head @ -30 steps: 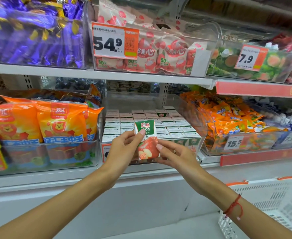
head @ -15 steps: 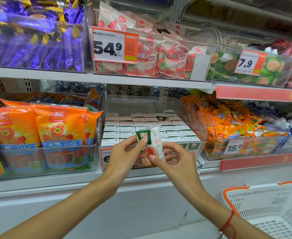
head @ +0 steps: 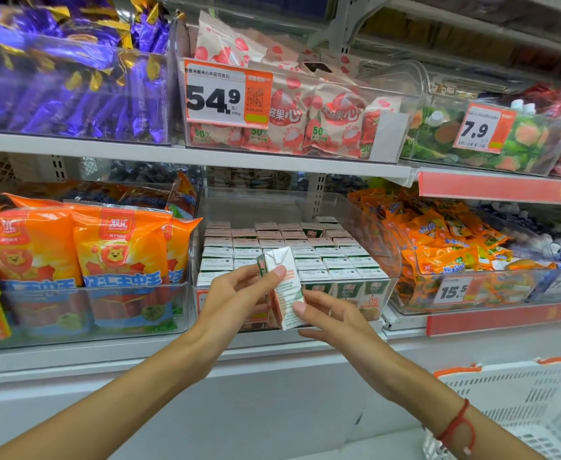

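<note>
While left hand (head: 236,295) and right hand (head: 338,323) pinch one carton (head: 287,288), it tilts.

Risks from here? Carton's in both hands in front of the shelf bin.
1. The juice carton is tilted, held only by fingertips of the left hand and right hand; it may slip and fall.
2. It hangs close to the front rim of the clear bin and could knock it.
3. The basket sits low to the right; a one-handed transfer might miss.
</note>
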`<state>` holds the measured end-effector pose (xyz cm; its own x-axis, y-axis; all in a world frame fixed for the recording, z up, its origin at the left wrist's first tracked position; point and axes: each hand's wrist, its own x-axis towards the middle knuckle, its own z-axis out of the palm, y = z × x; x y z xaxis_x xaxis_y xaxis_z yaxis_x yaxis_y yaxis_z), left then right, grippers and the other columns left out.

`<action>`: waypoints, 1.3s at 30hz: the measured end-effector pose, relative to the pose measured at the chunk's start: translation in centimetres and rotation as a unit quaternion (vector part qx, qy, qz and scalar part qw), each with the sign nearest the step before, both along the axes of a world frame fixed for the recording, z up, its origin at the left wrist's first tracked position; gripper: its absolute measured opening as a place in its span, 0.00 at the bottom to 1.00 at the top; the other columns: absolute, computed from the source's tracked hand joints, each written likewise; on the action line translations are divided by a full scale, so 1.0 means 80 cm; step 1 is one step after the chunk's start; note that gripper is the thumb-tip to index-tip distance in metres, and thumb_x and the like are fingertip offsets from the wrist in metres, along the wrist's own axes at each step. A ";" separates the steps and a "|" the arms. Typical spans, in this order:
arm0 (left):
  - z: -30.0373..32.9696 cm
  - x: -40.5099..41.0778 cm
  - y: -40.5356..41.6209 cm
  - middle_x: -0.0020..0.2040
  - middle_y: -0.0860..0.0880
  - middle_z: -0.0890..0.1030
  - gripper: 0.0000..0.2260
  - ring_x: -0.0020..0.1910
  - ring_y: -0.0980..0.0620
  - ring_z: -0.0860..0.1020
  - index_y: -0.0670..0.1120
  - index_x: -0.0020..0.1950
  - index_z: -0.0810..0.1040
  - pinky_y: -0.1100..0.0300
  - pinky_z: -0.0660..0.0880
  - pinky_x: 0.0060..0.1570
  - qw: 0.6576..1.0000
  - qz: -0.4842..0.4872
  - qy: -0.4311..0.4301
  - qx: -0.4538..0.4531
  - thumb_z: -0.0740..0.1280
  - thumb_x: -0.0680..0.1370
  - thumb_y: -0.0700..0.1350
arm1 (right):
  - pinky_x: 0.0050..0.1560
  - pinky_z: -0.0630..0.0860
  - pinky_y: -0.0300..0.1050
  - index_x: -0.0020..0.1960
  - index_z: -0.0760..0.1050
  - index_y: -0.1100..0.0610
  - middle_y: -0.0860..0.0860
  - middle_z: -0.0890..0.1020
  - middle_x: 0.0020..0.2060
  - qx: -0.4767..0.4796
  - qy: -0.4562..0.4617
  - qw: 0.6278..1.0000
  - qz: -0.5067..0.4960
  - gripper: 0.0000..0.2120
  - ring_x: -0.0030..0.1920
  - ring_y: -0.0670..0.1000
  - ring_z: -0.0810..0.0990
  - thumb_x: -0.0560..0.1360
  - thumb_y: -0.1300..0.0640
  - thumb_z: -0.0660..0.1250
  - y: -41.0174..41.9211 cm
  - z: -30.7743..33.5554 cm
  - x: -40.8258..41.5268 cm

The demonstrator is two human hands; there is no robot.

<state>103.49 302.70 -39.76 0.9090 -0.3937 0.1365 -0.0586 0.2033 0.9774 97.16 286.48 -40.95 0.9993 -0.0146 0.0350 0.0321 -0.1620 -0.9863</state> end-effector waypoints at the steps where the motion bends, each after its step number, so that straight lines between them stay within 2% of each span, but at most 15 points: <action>1: 0.000 -0.001 0.000 0.47 0.54 0.86 0.12 0.47 0.58 0.84 0.49 0.56 0.81 0.69 0.78 0.41 1.000 -0.003 -0.004 -0.001 0.69 0.75 0.51 | 0.58 0.77 0.39 0.62 0.77 0.48 0.44 0.84 0.55 0.007 0.002 1.000 0.011 0.21 0.57 0.43 0.81 0.72 0.43 0.70 0.001 0.001 0.000; 4: 0.000 -0.003 0.001 0.47 0.55 0.86 0.13 0.47 0.59 0.84 0.49 0.57 0.80 0.69 0.78 0.41 1.000 -0.013 -0.011 0.008 0.68 0.76 0.52 | 0.61 0.77 0.44 0.60 0.79 0.49 0.46 0.84 0.55 0.024 0.005 0.999 0.021 0.18 0.58 0.45 0.81 0.71 0.46 0.69 0.001 0.004 0.001; 7: -0.001 -0.002 0.001 0.48 0.53 0.86 0.13 0.48 0.57 0.84 0.51 0.60 0.79 0.67 0.79 0.41 0.999 -0.042 -0.002 0.014 0.66 0.77 0.53 | 0.60 0.76 0.44 0.60 0.80 0.49 0.47 0.84 0.54 0.029 0.002 0.999 0.025 0.19 0.58 0.46 0.81 0.70 0.47 0.70 0.001 0.004 0.000; 11: 0.005 -0.004 0.003 0.50 0.55 0.86 0.13 0.49 0.58 0.83 0.55 0.57 0.80 0.69 0.78 0.41 0.998 -0.066 -0.008 0.007 0.65 0.75 0.56 | 0.49 0.78 0.35 0.54 0.82 0.46 0.44 0.85 0.46 0.044 -0.052 0.996 -0.061 0.21 0.49 0.43 0.83 0.63 0.45 0.77 0.004 0.005 -0.005; 13: 0.003 -0.004 0.001 0.50 0.57 0.85 0.11 0.51 0.59 0.83 0.55 0.57 0.81 0.67 0.79 0.44 0.998 -0.043 -0.033 0.016 0.66 0.76 0.54 | 0.40 0.75 0.29 0.51 0.81 0.45 0.41 0.84 0.41 0.010 -0.092 0.986 -0.140 0.20 0.41 0.38 0.81 0.61 0.47 0.81 0.008 0.003 -0.005; 16: -0.002 -0.007 -0.005 0.47 0.56 0.86 0.06 0.48 0.58 0.84 0.57 0.52 0.81 0.66 0.80 0.40 0.999 -0.005 -0.042 0.018 0.70 0.75 0.50 | 0.38 0.77 0.32 0.50 0.76 0.45 0.43 0.81 0.43 -0.093 -0.156 0.961 -0.210 0.22 0.42 0.39 0.80 0.61 0.52 0.81 0.013 -0.002 -0.004; 19: -0.004 -0.006 -0.007 0.44 0.55 0.86 0.04 0.45 0.57 0.85 0.56 0.49 0.80 0.67 0.79 0.38 1.000 0.015 -0.014 0.016 0.71 0.75 0.49 | 0.40 0.78 0.35 0.51 0.75 0.43 0.40 0.80 0.43 -0.137 -0.183 0.956 -0.185 0.21 0.44 0.40 0.80 0.62 0.51 0.81 0.012 -0.004 -0.003; 22: 0.000 -0.001 -0.001 0.46 0.53 0.86 0.11 0.46 0.56 0.85 0.51 0.58 0.80 0.65 0.81 0.42 0.999 0.014 0.022 0.022 0.67 0.78 0.51 | 0.40 0.76 0.31 0.52 0.80 0.45 0.39 0.83 0.42 -0.044 -0.135 0.983 -0.118 0.14 0.42 0.39 0.81 0.67 0.48 0.76 0.003 0.005 0.000; 25: 0.003 0.002 0.006 0.51 0.50 0.86 0.18 0.48 0.55 0.84 0.49 0.65 0.77 0.62 0.81 0.50 0.998 0.010 0.051 0.028 0.67 0.78 0.54 | 0.47 0.79 0.36 0.53 0.81 0.44 0.40 0.85 0.47 -0.001 -0.080 0.994 -0.075 0.19 0.49 0.42 0.83 0.64 0.40 0.71 -0.005 0.007 0.001; 27: 0.003 0.004 0.007 0.52 0.49 0.86 0.19 0.48 0.54 0.85 0.49 0.67 0.76 0.62 0.81 0.48 0.998 0.016 0.065 0.021 0.68 0.77 0.53 | 0.51 0.80 0.39 0.54 0.81 0.45 0.41 0.85 0.49 0.011 -0.077 0.994 -0.072 0.20 0.51 0.44 0.83 0.64 0.41 0.71 -0.005 0.005 0.002; 29: 0.004 0.004 0.005 0.51 0.50 0.86 0.18 0.47 0.55 0.85 0.48 0.66 0.76 0.65 0.81 0.44 0.997 0.021 0.069 0.016 0.68 0.77 0.52 | 0.51 0.80 0.38 0.55 0.81 0.46 0.42 0.85 0.48 0.016 -0.086 0.993 -0.080 0.19 0.51 0.44 0.83 0.65 0.44 0.72 -0.005 0.003 0.003; 31: 0.005 0.003 0.004 0.51 0.51 0.86 0.16 0.47 0.58 0.84 0.49 0.63 0.77 0.68 0.79 0.40 0.999 0.026 0.038 0.022 0.70 0.76 0.49 | 0.46 0.79 0.34 0.57 0.80 0.45 0.43 0.85 0.46 0.008 -0.090 0.992 -0.085 0.18 0.50 0.42 0.83 0.67 0.48 0.74 -0.006 0.002 0.004; 34: 0.009 0.005 0.008 0.52 0.56 0.84 0.14 0.49 0.63 0.82 0.53 0.57 0.78 0.71 0.77 0.42 0.995 0.034 -0.078 0.059 0.73 0.73 0.46 | 0.41 0.76 0.29 0.57 0.76 0.39 0.42 0.84 0.47 0.003 -0.095 0.993 -0.067 0.21 0.48 0.39 0.83 0.69 0.57 0.76 -0.010 -0.001 0.004; 37: 0.014 0.005 0.016 0.54 0.64 0.81 0.16 0.56 0.68 0.77 0.57 0.56 0.76 0.75 0.72 0.53 0.971 0.016 -0.204 0.123 0.73 0.70 0.51 | 0.46 0.76 0.29 0.55 0.75 0.35 0.37 0.84 0.48 -0.021 -0.126 0.990 -0.059 0.26 0.52 0.39 0.82 0.68 0.62 0.76 -0.020 0.001 0.004; 39: 0.015 0.002 0.021 0.55 0.72 0.77 0.17 0.59 0.73 0.72 0.61 0.57 0.75 0.79 0.67 0.56 0.952 0.017 -0.263 0.159 0.72 0.69 0.54 | 0.51 0.76 0.31 0.55 0.78 0.40 0.39 0.83 0.51 -0.046 -0.156 0.985 -0.064 0.25 0.54 0.41 0.82 0.67 0.64 0.77 -0.027 0.004 0.004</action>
